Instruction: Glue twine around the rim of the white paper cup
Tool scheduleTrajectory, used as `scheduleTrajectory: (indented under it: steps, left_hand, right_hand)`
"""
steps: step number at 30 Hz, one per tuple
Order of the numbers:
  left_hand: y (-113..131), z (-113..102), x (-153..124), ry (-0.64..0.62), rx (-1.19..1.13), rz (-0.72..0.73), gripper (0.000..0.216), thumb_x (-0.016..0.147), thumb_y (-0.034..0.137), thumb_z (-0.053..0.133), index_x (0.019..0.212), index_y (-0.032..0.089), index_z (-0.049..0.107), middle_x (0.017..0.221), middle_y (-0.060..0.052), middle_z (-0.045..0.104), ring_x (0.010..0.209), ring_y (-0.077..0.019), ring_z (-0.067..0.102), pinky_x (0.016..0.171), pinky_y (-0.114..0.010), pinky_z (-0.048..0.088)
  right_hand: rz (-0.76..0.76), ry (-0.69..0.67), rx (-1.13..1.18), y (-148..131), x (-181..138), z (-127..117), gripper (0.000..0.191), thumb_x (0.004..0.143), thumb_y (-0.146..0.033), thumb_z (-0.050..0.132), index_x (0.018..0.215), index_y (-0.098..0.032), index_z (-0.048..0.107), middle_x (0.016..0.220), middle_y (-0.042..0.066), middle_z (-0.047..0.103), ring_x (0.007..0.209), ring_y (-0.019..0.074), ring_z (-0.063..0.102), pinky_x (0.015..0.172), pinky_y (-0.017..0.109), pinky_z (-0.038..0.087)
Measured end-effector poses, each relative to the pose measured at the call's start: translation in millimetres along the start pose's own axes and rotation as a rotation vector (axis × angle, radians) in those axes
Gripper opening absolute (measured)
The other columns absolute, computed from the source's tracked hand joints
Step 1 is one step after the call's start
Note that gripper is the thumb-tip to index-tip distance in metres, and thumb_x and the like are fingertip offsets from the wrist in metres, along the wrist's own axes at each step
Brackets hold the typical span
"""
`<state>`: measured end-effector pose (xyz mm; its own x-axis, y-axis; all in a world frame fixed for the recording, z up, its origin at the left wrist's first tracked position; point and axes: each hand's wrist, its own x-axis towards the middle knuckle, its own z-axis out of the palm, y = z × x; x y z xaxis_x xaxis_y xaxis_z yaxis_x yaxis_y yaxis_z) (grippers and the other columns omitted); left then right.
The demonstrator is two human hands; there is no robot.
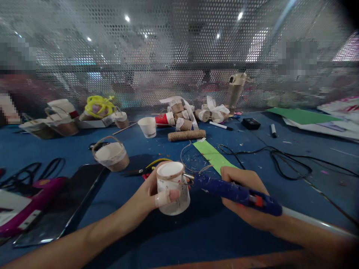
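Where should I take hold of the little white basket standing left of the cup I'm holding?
Probably by its arched handle, coming straight down from above. The basket stands upright on the blue table, the handle loops clear over its open top, and nothing lies over it. Your left hand holds the cup, your right hand the glue gun.

Pale tape (162,199) wraps the thumb of the left hand (148,194); forearms bare.

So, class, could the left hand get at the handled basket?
Probably not yet: the path to the basket is free, but the left hand grips a white cup, the right hand a glue gun.
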<state>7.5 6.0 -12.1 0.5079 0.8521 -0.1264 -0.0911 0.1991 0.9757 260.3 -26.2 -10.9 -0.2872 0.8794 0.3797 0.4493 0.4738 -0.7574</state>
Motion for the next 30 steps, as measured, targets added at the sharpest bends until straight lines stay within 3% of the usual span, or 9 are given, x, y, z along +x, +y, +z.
scheduleTrajectory:
  steps: [7,12,18,26,30]
  left_hand:
    - [0.0,-2.3,1.7,-0.121,-0.029,0.025,0.049,0.073,0.037,0.076,0.116,0.022,0.058,0.112,-0.007,0.069,0.103,-0.0272,0.061,0.088,-0.035,0.046]
    - [2.3,-2.7,-1.6,-0.077,-0.071,0.002,0.053,0.067,0.035,0.079,0.114,0.021,0.06,0.11,-0.007,0.069,0.101,-0.0268,0.061,0.081,-0.031,0.048]
    - [0.7,0.0,-7.1,0.015,-0.174,-0.055,0.061,0.066,0.032,0.078,0.122,0.026,0.055,0.106,-0.005,0.069,0.095,-0.0264,0.062,0.085,-0.038,0.048]
    - [-1.0,-3.5,0.5,-0.104,-0.098,-0.006,0.046,0.076,0.034,0.072,0.12,0.024,0.06,0.108,-0.005,0.071,0.103,-0.0269,0.062,0.089,-0.037,0.046]
    - [0.2,-2.2,1.2,-0.128,-0.129,-0.003,0.039,0.078,0.035,0.071,0.115,0.023,0.063,0.107,-0.006,0.072,0.102,-0.0281,0.064,0.084,-0.036,0.049]
  right_hand:
    - [-0.048,-0.045,-0.017,-1.0,-1.1,-2.0,0.028,0.074,-0.015,0.058,0.064,-0.021,0.033,0.058,-0.006,0.039,0.051,0.0098,0.035,0.05,0.025,0.027]
    - [0.04,-0.043,0.025,1.2,0.4,-3.5,0.028,0.072,-0.008,0.056,0.064,-0.021,0.033,0.06,-0.006,0.038,0.053,0.0096,0.034,0.05,0.025,0.026]
    - [0.054,-0.048,0.06,1.2,0.7,-4.3,0.028,0.071,-0.008,0.056,0.062,-0.021,0.033,0.059,-0.006,0.038,0.052,0.0099,0.034,0.049,0.025,0.026]
    - [0.019,-0.062,0.011,3.3,-0.6,-4.2,0.027,0.07,-0.012,0.059,0.063,-0.022,0.035,0.058,-0.007,0.039,0.051,0.01,0.035,0.049,0.025,0.026]
    - [0.09,-0.052,0.029,0.9,2.8,-5.4,0.027,0.072,-0.01,0.056,0.061,-0.021,0.034,0.056,-0.007,0.038,0.05,0.0091,0.034,0.048,0.024,0.025]
